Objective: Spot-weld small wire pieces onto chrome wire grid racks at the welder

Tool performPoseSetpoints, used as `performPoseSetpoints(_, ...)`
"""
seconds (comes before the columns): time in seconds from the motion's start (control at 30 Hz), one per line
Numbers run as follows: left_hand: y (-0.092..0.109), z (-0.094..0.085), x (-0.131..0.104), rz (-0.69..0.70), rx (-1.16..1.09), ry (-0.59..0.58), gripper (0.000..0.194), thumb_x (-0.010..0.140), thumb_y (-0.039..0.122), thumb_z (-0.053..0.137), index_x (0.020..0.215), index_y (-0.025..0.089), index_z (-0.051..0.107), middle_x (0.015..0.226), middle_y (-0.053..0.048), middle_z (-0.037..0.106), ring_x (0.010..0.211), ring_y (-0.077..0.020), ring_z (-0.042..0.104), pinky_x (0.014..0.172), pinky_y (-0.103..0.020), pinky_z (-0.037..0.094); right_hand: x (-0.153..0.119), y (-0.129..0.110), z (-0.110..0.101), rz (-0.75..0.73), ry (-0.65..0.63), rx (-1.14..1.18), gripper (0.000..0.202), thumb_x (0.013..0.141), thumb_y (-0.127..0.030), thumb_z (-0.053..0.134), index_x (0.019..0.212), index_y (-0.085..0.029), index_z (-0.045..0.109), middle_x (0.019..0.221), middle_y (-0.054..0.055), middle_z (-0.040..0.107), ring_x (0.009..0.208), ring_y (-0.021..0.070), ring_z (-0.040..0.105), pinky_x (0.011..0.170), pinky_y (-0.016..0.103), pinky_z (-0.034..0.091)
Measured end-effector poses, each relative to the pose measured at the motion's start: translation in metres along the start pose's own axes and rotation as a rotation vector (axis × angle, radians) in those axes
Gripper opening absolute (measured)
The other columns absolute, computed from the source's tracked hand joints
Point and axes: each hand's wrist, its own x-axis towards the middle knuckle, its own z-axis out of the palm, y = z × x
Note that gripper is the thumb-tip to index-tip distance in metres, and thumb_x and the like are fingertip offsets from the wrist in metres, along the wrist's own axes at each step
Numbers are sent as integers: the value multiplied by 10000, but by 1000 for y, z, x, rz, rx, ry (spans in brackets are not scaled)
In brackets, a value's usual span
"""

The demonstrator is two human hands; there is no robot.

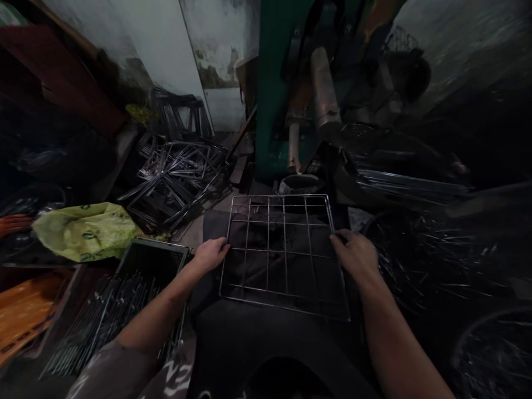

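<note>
A rectangular wire grid rack (268, 250) lies tilted across my lap, its crossing wires forming open squares. My left hand (210, 255) pinches the rack's left edge wire between thumb and fingers. On the opposite side, my right hand (356, 256) is closed on the right edge wire. Beneath the rack is dark cloth over my legs. Just beyond its far edge stand two metal cylinders, a thick upper one (325, 91) and a thinner lower one (293, 145), on a green machine (270, 83).
Wire frames (178, 166) are heaped on the floor at the front left. A crate (166, 255) of thin metal rods (103, 321) stands left, beside a yellow bag (89, 230). More wire pieces (415, 249) lie at right. Another person's orange-lit hand (15, 224) shows at the left edge.
</note>
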Motion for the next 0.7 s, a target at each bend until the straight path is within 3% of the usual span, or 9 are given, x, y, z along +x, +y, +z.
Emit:
performPoseSetpoints(0.1, 0, -1, 0, -15, 20, -8, 355, 926, 416, 349, 1015, 200, 616, 963, -94, 694, 934, -230, 646, 745, -288, 447, 25, 6, -2, 153, -104, 355, 306, 721, -432, 624, 864, -170, 691, 746, 74, 660, 779, 248, 615, 718, 340, 467)
performPoseSetpoints(0.2, 0, -1, 2, -5, 32, -20, 369, 927, 423, 347, 1043, 196, 614, 986, -100, 692, 949, -230, 643, 768, -290, 450, 50, 5, -1, 306, -232, 791, 333, 633, -435, 696, 832, -169, 680, 784, 71, 673, 766, 239, 621, 703, 340, 485)
performPoseSetpoints(0.3, -2, 2, 4, -8, 38, -29, 377, 928, 428, 342, 1068, 200, 607, 1001, -98, 690, 961, -224, 641, 779, -284, 448, 64, 0, 5, 364, -286, 1107, 345, 550, -399, 745, 796, -171, 664, 783, 61, 675, 739, 218, 619, 698, 330, 495)
performPoseSetpoints(0.53, -11, 13, 6, -50, -46, -28, 370, 924, 442, 344, 1063, 207, 594, 1007, -96, 687, 993, -219, 627, 816, -285, 434, 65, -4, 26, 270, -197, 1176, 426, 456, -405, 760, 787, -160, 649, 718, 20, 643, 672, 168, 575, 694, 301, 460)
performPoseSetpoints(0.63, -21, 17, 3, -38, -190, 19, 342, 901, 443, 390, 1002, 198, 607, 958, -90, 688, 968, -214, 625, 820, -287, 440, 57, -4, 20, 192, -127, 1126, 410, 501, -420, 734, 790, -143, 649, 751, 39, 646, 716, 183, 577, 734, 325, 454)
performPoseSetpoints(0.7, -29, 15, 4, -12, -392, 130, 356, 848, 486, 466, 974, 184, 606, 930, -85, 684, 927, -215, 626, 808, -294, 458, 46, -5, 9, 122, -86, 1097, 402, 560, -433, 717, 825, -138, 652, 788, 53, 652, 761, 197, 585, 760, 341, 454)
